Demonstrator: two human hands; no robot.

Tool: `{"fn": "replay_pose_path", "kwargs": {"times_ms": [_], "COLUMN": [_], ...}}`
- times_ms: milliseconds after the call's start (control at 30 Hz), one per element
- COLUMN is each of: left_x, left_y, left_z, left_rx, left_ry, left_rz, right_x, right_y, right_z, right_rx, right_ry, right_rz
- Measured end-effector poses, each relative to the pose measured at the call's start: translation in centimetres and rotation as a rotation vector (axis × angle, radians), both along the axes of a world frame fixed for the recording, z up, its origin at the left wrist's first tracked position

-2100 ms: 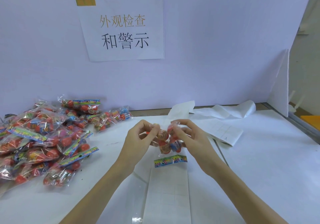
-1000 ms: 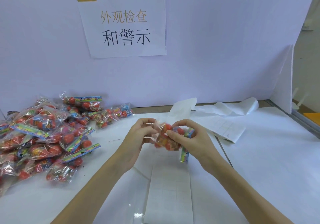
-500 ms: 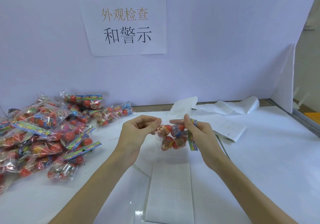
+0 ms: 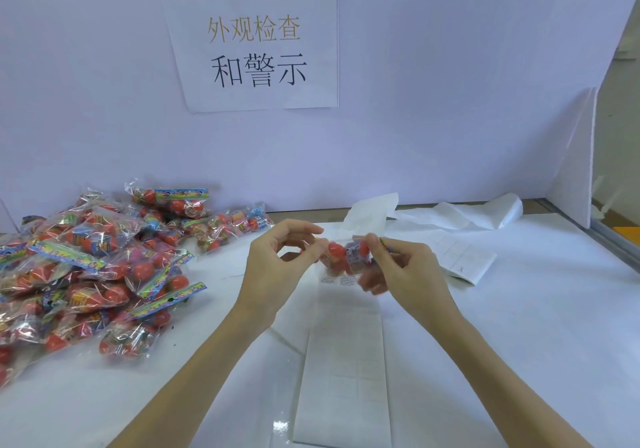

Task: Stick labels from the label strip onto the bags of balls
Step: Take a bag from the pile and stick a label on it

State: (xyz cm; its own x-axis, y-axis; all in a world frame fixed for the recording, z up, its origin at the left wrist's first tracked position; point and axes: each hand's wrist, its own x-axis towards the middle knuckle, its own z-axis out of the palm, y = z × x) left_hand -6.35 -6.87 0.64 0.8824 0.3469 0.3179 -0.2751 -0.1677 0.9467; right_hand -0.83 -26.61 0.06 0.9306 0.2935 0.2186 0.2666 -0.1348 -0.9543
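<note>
A clear bag of red and blue balls (image 4: 341,257) hangs in the air over the table's middle. My left hand (image 4: 280,264) pinches its left end and my right hand (image 4: 403,269) pinches its right end, where the coloured header is mostly hidden behind my fingers. Directly below lies the white label strip (image 4: 344,361), running toward me; a couple of small printed labels show at its far end under the bag. A large pile of bags of balls (image 4: 90,271) covers the left of the table.
A loose curled backing paper (image 4: 460,214) and a folded label sheet (image 4: 464,260) lie behind my right hand. A white divider panel (image 4: 575,167) stands at the right. A printed sign (image 4: 252,42) hangs on the back wall.
The bag has been turned in my hands from hanging with its header down to lying sideways between them, and both hands have lifted slightly away from me.
</note>
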Motion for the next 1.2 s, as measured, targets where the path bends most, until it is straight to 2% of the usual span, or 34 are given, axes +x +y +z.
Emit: {"fn": "replay_pose_path", "kwargs": {"times_ms": [100, 200, 267, 367, 433, 533, 667, 833, 1100, 1200], "left_x": [0.0, 0.1, 0.3, 0.5, 0.6, 0.5, 0.5, 0.4, 0.2, 0.1], "left_y": [-0.2, -0.3, -0.2, 0.4, 0.5, 0.5, 0.3, 0.1, -0.8, -1.0], "left_z": [-0.2, -0.3, -0.4, -0.4, -0.6, -0.9, -0.6, -0.4, -0.5, -0.7], "left_rx": [-0.023, -0.09, -0.165, -0.386, -0.444, -0.406, -0.187, -0.047, -0.078, -0.069], "left_ry": [-0.032, -0.057, 0.049, 0.235, 0.255, 0.236, 0.211, 0.137, 0.124, 0.132], "left_rz": [0.021, 0.107, 0.123, -0.01, -0.096, -0.127, -0.099, -0.024, -0.113, -0.067], "right_x": [0.0, 0.0, -0.1, -0.1, -0.1, -0.3, -0.4, -0.3, -0.7, -0.8], "right_y": [0.0, 0.0, 0.0, 0.0, 0.1, 0.4, 0.3, 0.3, 1.0, 1.0], "right_z": [0.5, 0.5, 0.4, 0.2, 0.2, 0.4, 0.4, 0.1, 0.4, 0.3], "right_rx": [0.175, 0.295, 0.338, 0.3, 0.267, 0.272, 0.151, 0.161, 0.404, 0.362], "right_ry": [0.14, 0.192, 0.205, 0.205, 0.252, 0.331, 0.233, 0.216, 0.187, 0.108], "right_rz": [0.143, 0.147, 0.149, 0.202, 0.229, 0.24, 0.118, 0.027, -0.159, -0.163]}}
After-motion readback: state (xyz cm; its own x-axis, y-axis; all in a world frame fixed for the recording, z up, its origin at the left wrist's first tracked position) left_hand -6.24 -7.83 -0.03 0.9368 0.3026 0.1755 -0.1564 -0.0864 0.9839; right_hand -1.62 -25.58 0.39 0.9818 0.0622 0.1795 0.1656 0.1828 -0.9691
